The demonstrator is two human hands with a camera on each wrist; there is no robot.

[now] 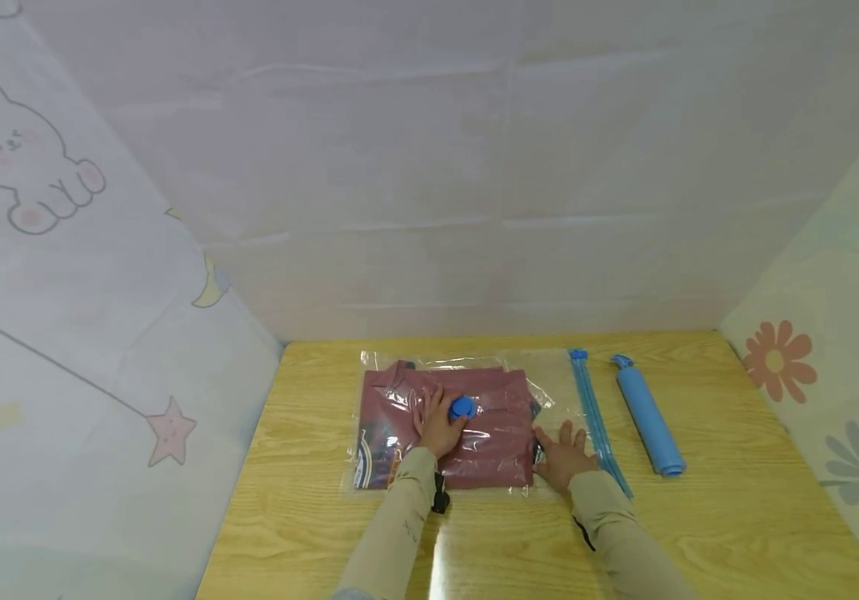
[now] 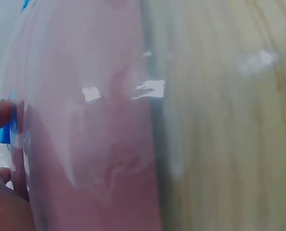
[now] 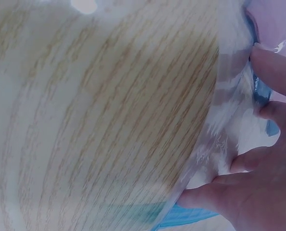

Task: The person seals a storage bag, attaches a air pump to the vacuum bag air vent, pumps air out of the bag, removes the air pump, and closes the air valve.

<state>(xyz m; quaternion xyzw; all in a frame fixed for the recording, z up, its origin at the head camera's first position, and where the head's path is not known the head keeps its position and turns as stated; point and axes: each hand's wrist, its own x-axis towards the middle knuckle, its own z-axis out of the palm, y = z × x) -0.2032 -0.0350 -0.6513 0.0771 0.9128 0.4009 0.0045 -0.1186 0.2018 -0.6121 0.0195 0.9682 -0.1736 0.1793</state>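
A clear plastic storage bag (image 1: 556,379) lies flat on the table with a folded dark-red garment (image 1: 492,467) inside. On its upper face sits a round blue valve cap (image 1: 462,407). My left hand (image 1: 438,423) rests on the bag just left of the cap, its thumb beside it; the left wrist view catches only part of that hand (image 2: 6,207) at the edge. Fingers spread, my right hand (image 1: 566,458) presses the bag between the garment's right edge and the blue zip strip (image 1: 592,408). In the right wrist view, the fingers of that hand (image 3: 263,183) lie on the plastic.
A blue hand pump (image 1: 650,421) lies to the right of the bag, its handle end pointing away. A blue slider (image 1: 578,354) sits at the strip's far end. Printed cloth walls (image 1: 399,275) enclose the wooden table (image 1: 302,467) at the back and sides.
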